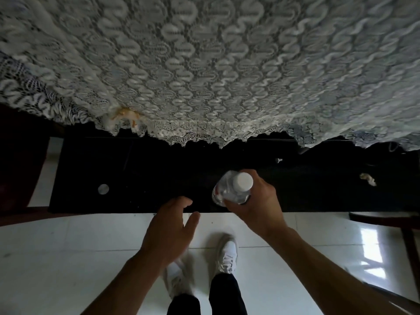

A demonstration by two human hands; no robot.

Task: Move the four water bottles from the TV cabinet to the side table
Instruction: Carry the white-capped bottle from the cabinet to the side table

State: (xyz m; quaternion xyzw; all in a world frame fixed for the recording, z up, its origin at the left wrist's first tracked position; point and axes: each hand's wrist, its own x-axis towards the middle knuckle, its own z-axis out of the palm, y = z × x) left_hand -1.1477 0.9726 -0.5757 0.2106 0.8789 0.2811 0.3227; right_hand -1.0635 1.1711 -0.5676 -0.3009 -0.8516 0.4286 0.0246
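Observation:
I look straight down at a low black TV cabinet [147, 178]. My right hand [259, 208] grips a clear water bottle [229, 192] with a white cap [243, 181], held upright over the cabinet's front edge. My left hand [169, 226] hovers beside it at the cabinet's front edge, fingers apart and curled, holding nothing. No other bottle shows in view.
A white lace cloth [204, 64] drapes over the upper half of the view, hiding what is under it. A small round silver disc [103, 189] and a crumpled scrap [368, 179] lie on the cabinet. White tiled floor [68, 258] and my shoes [226, 253] are below; dark wooden furniture [406, 235] stands right.

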